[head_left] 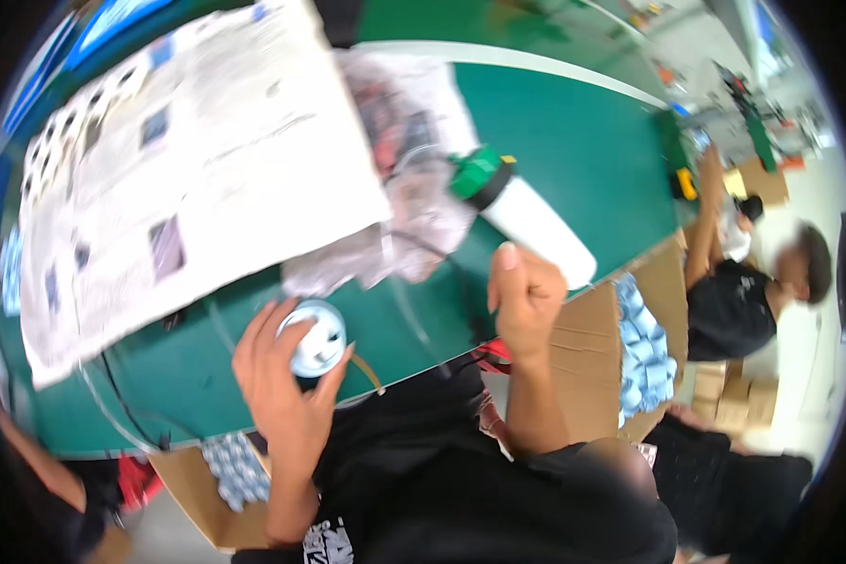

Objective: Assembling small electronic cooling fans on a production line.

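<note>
My left hand [282, 371] is wrapped round a light blue round part [333, 315] with a white piece in its middle, just above the table's near edge. Its thumb and fingers press on opposite sides of the part. My right hand [528, 293] is raised in a fist, thumb upward, with the fingers curled in. Whatever those fingers hold, if anything, is hidden. Just beyond the right hand lies a white bottle [540, 224] with a green and black cap, on its side. A thin yellowish strip [368, 373] lies near the left thumb.
A large white printed sheet [216, 160] covers the left of the green table [555, 122], beside crumpled clear plastic [423, 202]. Cardboard boxes of light blue parts stand right [587, 343] and lower left [193, 484]. Cables cross the near edge. Other people are at right [738, 315] and lower left.
</note>
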{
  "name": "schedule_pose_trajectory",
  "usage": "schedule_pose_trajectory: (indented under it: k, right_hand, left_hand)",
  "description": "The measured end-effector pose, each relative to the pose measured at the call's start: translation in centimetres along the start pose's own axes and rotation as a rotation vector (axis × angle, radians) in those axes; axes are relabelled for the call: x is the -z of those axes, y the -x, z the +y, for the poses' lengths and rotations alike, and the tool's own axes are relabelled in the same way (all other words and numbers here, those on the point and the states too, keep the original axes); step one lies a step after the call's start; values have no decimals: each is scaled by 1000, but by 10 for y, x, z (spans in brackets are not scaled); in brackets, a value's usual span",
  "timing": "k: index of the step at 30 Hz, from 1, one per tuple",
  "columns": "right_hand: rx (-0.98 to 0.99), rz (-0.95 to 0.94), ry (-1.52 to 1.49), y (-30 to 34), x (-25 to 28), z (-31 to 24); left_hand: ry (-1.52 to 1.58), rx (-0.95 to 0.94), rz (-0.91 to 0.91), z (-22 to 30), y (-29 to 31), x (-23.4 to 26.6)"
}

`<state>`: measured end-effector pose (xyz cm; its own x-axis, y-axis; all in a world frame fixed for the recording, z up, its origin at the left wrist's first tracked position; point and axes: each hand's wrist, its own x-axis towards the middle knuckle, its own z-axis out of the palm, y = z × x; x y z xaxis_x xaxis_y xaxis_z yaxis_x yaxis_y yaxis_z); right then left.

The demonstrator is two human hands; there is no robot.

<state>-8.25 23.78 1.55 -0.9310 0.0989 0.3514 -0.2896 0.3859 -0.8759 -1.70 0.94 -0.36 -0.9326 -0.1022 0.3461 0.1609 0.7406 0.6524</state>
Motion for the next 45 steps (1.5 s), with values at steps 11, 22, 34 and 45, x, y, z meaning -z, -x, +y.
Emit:
schedule_pose_trajectory:
  k: [11,22,34,45]
  right_hand:
    - [22,97,122,23,1,20]
    - [-1,49,250,30,13,38]
    - [-65,53,442,27,-4,-4]
    - [-6,140,278,28,5,39]
  left_hand:
    - [117,-121,-1,-8,5,0]
    - [370,-127,76,-11,4,10]
    - [-100,135,899,-95,18,183]
    - [-464,748,587,-349,-33,309]
